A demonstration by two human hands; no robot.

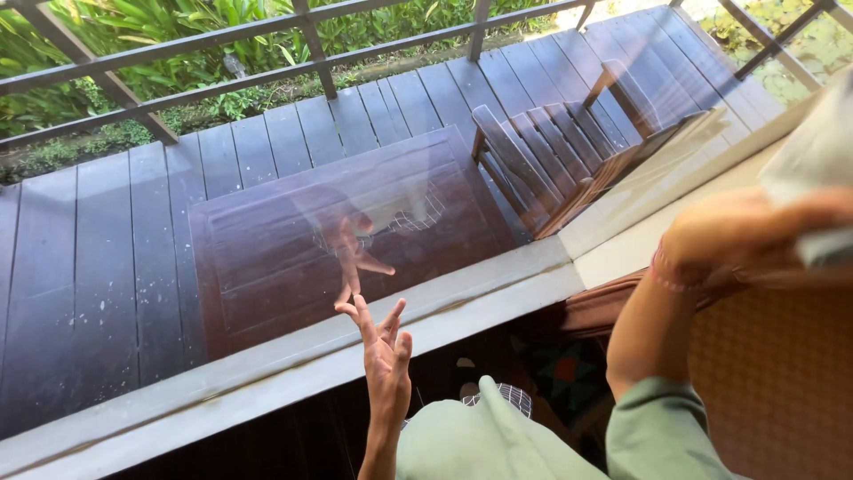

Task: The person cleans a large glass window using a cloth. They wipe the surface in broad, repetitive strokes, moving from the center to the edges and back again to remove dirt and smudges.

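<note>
Cloth [813,164] against the window glass [355,231].
Right hand [729,236] grips it; left hand [384,342] spread open beside the glass — press flat, wipe evenly.

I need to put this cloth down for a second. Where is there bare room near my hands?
The grey window sill lies bare left of your left hand. The pale ledge below your right hand, holding the cloth, is bare too.

Outside there's a dark wooden deck [107,267] with a slatted wooden chair [551,160] sitting toward its right side, next to a dark wooden table [267,276] near the deck's middle. A dark railing [222,53] runs along the deck's far edge, with leafy green plants [133,18] beyond it.
</note>
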